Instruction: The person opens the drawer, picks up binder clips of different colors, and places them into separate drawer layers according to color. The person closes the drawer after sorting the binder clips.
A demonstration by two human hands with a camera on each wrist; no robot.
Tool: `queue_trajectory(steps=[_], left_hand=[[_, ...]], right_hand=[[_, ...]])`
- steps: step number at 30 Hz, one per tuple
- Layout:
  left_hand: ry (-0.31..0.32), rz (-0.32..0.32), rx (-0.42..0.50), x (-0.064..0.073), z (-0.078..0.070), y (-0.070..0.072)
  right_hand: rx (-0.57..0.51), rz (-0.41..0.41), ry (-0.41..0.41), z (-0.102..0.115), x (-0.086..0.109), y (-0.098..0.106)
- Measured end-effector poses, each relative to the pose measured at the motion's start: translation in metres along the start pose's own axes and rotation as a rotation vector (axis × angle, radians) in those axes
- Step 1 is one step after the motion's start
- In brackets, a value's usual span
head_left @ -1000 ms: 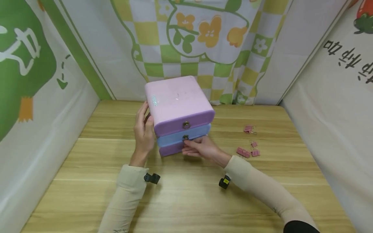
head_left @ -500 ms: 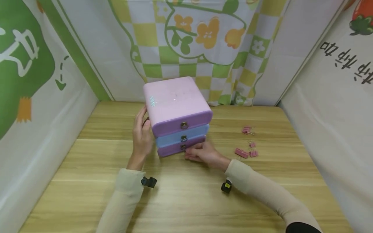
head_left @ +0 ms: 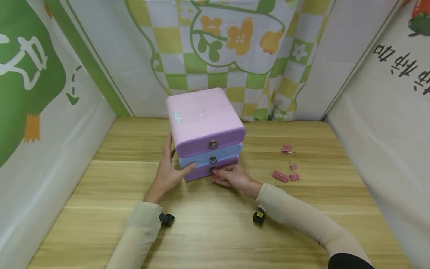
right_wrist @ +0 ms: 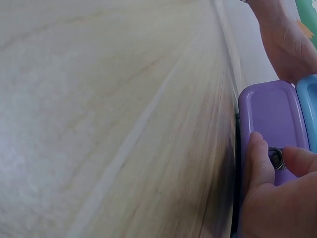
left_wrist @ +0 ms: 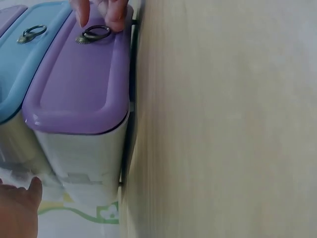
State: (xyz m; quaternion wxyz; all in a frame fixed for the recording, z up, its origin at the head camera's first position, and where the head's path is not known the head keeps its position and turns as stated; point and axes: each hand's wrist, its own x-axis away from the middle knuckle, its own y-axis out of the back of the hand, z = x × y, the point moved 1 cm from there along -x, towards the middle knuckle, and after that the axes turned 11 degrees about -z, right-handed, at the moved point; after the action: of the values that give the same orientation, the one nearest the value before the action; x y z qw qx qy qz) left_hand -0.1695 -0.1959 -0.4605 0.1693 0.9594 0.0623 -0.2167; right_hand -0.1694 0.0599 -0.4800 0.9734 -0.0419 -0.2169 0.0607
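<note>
A small chest of drawers [head_left: 205, 112] stands on the table, with a pink top and purple, blue and purple drawer fronts. My right hand [head_left: 233, 177] is at the bottom drawer [left_wrist: 74, 84], its thumb and fingers on either side of the ring pull [right_wrist: 276, 157]. In the left wrist view, the lower fingertips touch the ring pull, while the thumb stands slightly apart from it. My left hand [head_left: 168, 172] is against the chest's left side, thumb stretched toward the drawer fronts and fingers partly hidden behind the chest. All drawers look closed.
Several pink binder clips [head_left: 280, 176] lie on the wooden table [head_left: 208, 224] to the right of the chest. Behind the table hangs a checked curtain [head_left: 198, 63]. Printed white cloth walls flank both sides.
My right hand has moved down from the middle blue drawer's pull to the bottom drawer's. My left hand has slid lower and nearer, its thumb now pointing toward the drawer fronts.
</note>
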Motion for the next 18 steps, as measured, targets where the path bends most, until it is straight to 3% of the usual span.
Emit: queue_trajectory(steps=[8,18], left_hand=[[-0.092,-0.018,0.086,-0.007,-0.001,-0.011],[-0.142,-0.038,0.014,-0.003,-0.007,-0.012]], right_hand=[[0.044,-0.012,-0.034,0.0,-0.003,-0.001],[0.036,0.046,-0.028,-0.003,-0.004,0.001]])
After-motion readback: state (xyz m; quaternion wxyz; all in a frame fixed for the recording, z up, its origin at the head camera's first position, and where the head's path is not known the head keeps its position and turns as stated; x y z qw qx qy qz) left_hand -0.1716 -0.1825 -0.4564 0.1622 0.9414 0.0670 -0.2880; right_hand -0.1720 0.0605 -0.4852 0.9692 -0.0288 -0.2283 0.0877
